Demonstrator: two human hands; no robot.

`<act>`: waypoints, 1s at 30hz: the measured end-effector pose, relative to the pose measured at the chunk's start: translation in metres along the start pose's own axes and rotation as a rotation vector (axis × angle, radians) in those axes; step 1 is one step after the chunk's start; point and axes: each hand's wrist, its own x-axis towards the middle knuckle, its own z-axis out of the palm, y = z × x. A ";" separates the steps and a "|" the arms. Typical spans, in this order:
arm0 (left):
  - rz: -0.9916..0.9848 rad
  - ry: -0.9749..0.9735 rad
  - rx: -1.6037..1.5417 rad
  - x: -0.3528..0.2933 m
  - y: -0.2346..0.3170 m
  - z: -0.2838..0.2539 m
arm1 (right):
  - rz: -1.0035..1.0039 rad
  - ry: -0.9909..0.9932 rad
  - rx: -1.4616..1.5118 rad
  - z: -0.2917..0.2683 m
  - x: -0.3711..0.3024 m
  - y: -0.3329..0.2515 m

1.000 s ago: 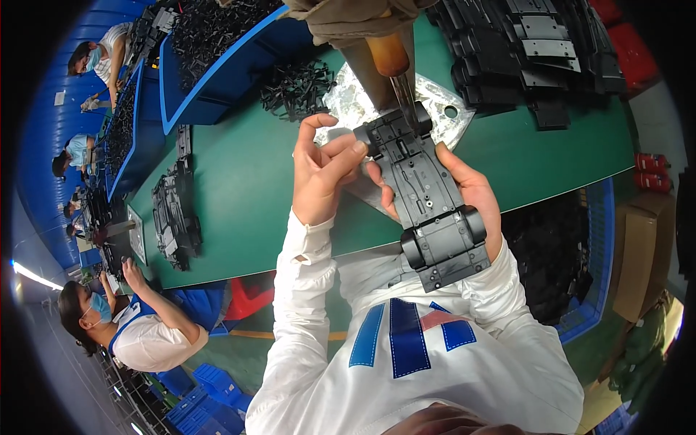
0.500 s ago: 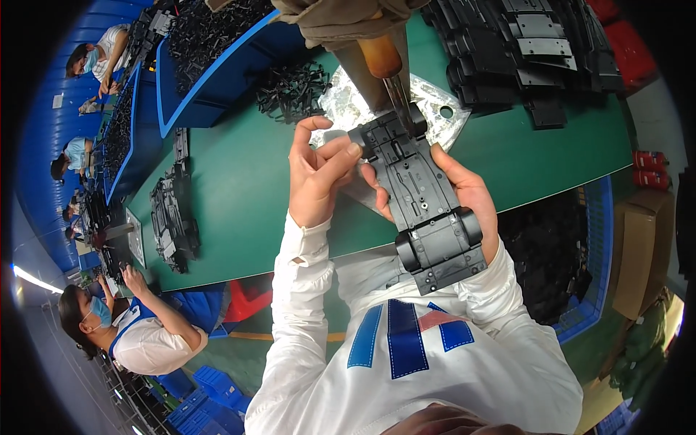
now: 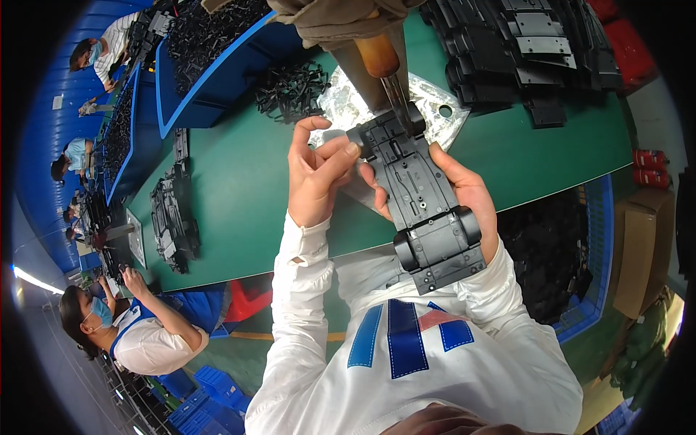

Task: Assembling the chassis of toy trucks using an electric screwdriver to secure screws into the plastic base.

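Note:
A long black plastic chassis, like the underside of a toy car, is held slanting above the green table's front edge. My right hand grips it from the right side, with fingers showing past its left edge. At its far left corner my left hand is closed, thumb and fingers pinching by the wheel arch; the index finger is crooked up. From above comes a fixed tool with an amber handle and a metal shaft. Its lower end meets the chassis's far right corner, and the exact contact is hidden.
Stacked black chassis parts lie at the far right. A silvery sheet lies beneath the tool. Small black parts are heaped beside a blue bin. More chassis lie left. A blue crate stands right; a masked co-worker sits left.
My hands and the chassis have barely moved, with only a slight shift left. A person at the far left back has moved an arm.

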 end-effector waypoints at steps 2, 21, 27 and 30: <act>-0.005 0.001 -0.001 0.000 0.000 -0.001 | 0.022 -0.029 0.023 -0.002 0.000 -0.001; -0.012 -0.001 -0.006 0.000 0.001 0.002 | 0.039 -0.042 0.042 -0.002 0.000 -0.002; -0.011 -0.003 -0.005 0.001 0.001 0.001 | 0.057 -0.023 0.092 0.000 0.000 -0.001; -0.011 -0.003 -0.016 0.001 0.000 0.001 | 0.046 -0.023 0.083 -0.001 0.000 -0.001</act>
